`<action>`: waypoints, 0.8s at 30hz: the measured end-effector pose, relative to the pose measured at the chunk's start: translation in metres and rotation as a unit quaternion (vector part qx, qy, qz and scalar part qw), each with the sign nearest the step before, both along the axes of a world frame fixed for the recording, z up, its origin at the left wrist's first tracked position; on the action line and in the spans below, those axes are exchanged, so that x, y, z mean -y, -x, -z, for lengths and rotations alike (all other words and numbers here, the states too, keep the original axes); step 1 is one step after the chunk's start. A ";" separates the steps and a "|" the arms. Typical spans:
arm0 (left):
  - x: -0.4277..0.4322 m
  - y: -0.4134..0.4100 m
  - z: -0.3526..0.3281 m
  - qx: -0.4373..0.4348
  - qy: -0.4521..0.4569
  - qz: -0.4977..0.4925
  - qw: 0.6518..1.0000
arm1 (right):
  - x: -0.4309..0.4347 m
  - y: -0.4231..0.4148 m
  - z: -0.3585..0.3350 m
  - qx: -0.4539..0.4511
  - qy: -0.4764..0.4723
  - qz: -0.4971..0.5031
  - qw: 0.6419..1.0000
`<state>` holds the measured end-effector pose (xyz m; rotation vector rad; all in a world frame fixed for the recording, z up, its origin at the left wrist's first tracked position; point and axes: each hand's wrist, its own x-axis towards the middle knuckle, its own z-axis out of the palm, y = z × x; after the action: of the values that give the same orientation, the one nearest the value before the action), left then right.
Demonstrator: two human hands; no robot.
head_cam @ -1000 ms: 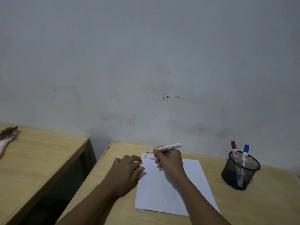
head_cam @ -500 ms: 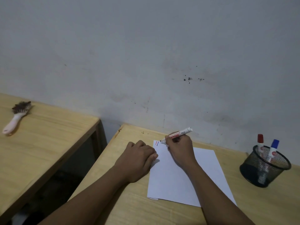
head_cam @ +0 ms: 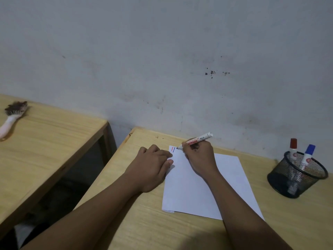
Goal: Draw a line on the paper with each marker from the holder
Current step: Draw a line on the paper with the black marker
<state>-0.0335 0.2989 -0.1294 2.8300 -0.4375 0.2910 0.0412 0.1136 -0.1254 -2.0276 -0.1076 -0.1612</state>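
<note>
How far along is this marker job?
Done: a red line and blue line sit on the paper; the red-capped marker and blue-capped marker stand in the holder. In hand: the right hand holds a third marker, tip beside those lines. Left: its line, not visible.

One head-worn view (wide-angle) looks forward and down, close over the desk (head_cam: 297, 219); the wall (head_cam: 162, 51) fills its upper half.

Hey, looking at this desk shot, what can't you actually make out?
Head view:
Whether the marker tip touches the paper: too small, right hand crowds it.
Anything inside the left hand: curled fingers hide the palm.
Labels of the red-capped marker and blue-capped marker in the holder: mesh and blur.
Brush handle end: cut by the left edge.
</note>
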 end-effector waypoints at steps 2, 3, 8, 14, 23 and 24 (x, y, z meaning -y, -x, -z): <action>0.000 0.000 0.000 -0.003 0.001 0.001 1.000 | -0.001 0.000 -0.001 0.001 0.002 -0.004 1.000; 0.000 0.000 0.000 -0.004 0.000 0.003 1.000 | -0.001 0.001 -0.001 0.002 0.003 -0.004 1.000; -0.001 -0.001 0.001 -0.002 -0.002 0.005 1.000 | -0.002 0.001 -0.003 0.003 0.011 -0.003 1.000; -0.001 -0.003 0.003 -0.003 -0.002 0.005 1.000 | 0.000 0.004 -0.003 -0.014 -0.017 -0.032 0.999; 0.000 0.002 -0.005 0.003 0.037 0.002 0.999 | 0.010 0.010 -0.028 -0.048 -0.252 -0.021 0.966; 0.000 0.004 -0.006 0.010 0.052 -0.003 0.999 | 0.012 0.015 -0.036 -0.038 -0.265 -0.021 0.963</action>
<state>-0.0370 0.2991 -0.1237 2.7300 -0.4062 0.3339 0.0266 0.1017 -0.0897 -1.4934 -0.0517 -0.0731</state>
